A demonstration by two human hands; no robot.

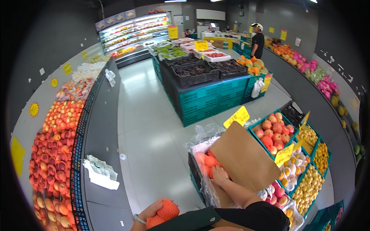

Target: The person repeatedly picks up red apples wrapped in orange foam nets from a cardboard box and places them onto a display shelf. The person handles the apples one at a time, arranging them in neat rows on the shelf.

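Note:
Low in the view, my left hand [155, 208] holds two round fruits in orange-red foam nets [167, 210] close to my dark apron [190, 221]. My right hand [219, 175] reaches into a plastic-lined box [215, 194] and rests on fruits in the same kind of net [206, 161]. Whether its fingers grip one of them is hard to see. A brown cardboard sheet [245, 156] lies tilted over the box's right side and hides part of its contents. Clear plastic film [202, 132] bunches up along the far rim.
Crates of pomegranates [276, 130] and small yellow fruit [307, 187] stand at right. A long shelf of peaches and nectarines [52, 156] runs along the left, with plastic bags [101, 171] hanging on its front. Ahead is a grape stand [196, 72]; a person [257, 42] stands beyond.

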